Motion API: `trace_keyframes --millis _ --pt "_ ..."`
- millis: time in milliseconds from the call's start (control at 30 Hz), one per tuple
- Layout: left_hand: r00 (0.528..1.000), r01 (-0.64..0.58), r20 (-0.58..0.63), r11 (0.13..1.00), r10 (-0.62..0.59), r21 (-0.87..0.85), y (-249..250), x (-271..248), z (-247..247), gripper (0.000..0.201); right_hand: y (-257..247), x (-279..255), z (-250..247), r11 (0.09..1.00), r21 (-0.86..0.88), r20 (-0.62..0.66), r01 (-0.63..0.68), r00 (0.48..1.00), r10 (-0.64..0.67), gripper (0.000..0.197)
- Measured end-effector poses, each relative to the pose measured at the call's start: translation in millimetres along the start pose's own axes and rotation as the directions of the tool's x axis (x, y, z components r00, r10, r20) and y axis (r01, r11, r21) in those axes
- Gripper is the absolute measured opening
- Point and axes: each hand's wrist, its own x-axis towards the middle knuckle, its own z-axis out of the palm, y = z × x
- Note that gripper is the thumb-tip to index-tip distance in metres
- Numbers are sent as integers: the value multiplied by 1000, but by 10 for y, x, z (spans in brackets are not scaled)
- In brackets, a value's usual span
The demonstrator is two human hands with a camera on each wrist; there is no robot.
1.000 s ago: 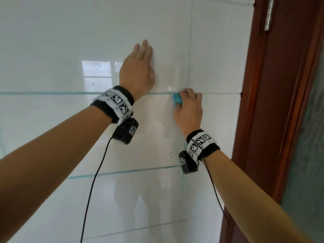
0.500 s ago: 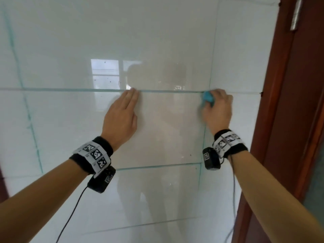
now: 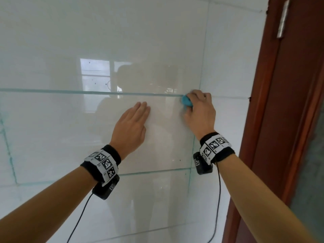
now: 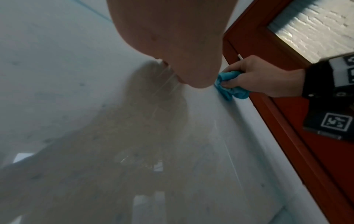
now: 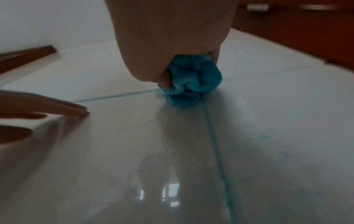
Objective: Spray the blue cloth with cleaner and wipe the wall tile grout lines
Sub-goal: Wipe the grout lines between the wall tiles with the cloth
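My right hand [image 3: 199, 109] grips a bunched blue cloth [image 3: 185, 101] and presses it against the white tiled wall where the horizontal grout line [image 3: 87, 92] meets a vertical one [image 3: 203, 58]. The cloth [image 5: 189, 80] shows crumpled under my fingers in the right wrist view, and the cloth [image 4: 229, 86] also shows from the side in the left wrist view. My left hand [image 3: 131, 127] lies flat on the tile just below the horizontal line, fingers straight, a short way left of the cloth. No spray bottle is in view.
A reddish-brown wooden door frame [image 3: 273, 102] runs down the right, close to my right hand, with a metal hinge [image 3: 282, 20] near the top. Glossy white tiles [image 3: 52, 41] with teal grout lines extend left and below.
My left hand has slid down from above the horizontal grout line to below it. My right hand stays with the cloth at the grout crossing.
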Motion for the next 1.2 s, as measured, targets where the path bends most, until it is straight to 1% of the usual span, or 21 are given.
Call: trace_keyframes --millis 33,100,200,233,300,367,400,433,500,567,633,700,733,800,867,967,1067,1100,1200 --pt "1000 -6 -5 1000 6 17 6 11 26 63 106 -5 -27 999 8 -3 -33 999 33 35" --pt "1000 -19 -16 999 20 51 -1 -9 66 63 215 -46 -37 993 54 -52 -108 992 111 34" --pt "999 -21 -37 996 25 83 -20 -26 171 64 63 -63 63 985 109 -113 -136 982 149 34" --pt "999 -20 -44 996 24 89 -21 -33 200 65 -33 -67 90 986 111 -108 -123 985 135 36" --pt "998 -19 -55 995 25 97 -13 -32 242 67 -122 -68 100 996 81 -58 -40 997 45 37" --pt "998 -15 -60 995 21 98 -5 -35 258 68 -20 -35 44 997 37 6 71 997 -72 39" --pt "998 -11 -63 995 18 102 2 -38 262 68 77 -6 -6 995 25 30 96 995 -96 39" --pt "998 -7 -66 995 14 104 9 -41 267 68 173 23 -60 996 18 41 85 995 -86 38" --pt "998 7 -67 994 0 108 31 -39 273 68 322 40 -128 1000 30 29 -6 1000 5 37" --pt "998 26 -68 994 -19 105 72 -45 281 68 332 1 -111 996 61 -3 -66 998 67 36" --pt "997 42 -70 994 -35 101 110 -44 294 68 202 -18 -55 993 72 -33 -96 995 99 35" --pt "997 53 -56 993 -47 103 132 -45 298 68 12 -11 1 993 53 -22 -106 994 107 34" --pt "998 54 -48 993 -49 104 137 -44 295 68 -78 -8 19 996 33 -4 -84 996 84 35" --pt "998 50 -32 993 -47 104 137 -40 280 68 -190 -9 31 1000 5 27 4 1000 -4 36" --pt "999 46 -16 994 -44 99 123 -33 250 69 -189 16 4 999 11 49 51 997 -51 35" --pt "999 36 7 997 -37 75 100 -34 189 69 -170 15 1 1000 27 25 10 1000 -11 34" --pt "999 33 25 999 -34 42 39 -76 93 68 -330 -44 90 995 54 -12 -86 996 87 34" --pt "999 35 23 999 -36 36 -6 -104 59 69 -405 -49 123 993 66 -18 -100 995 101 34" --pt "998 53 21 998 -53 40 -221 -232 -55 70 -657 -48 198 997 56 -21 -45 999 46 35"
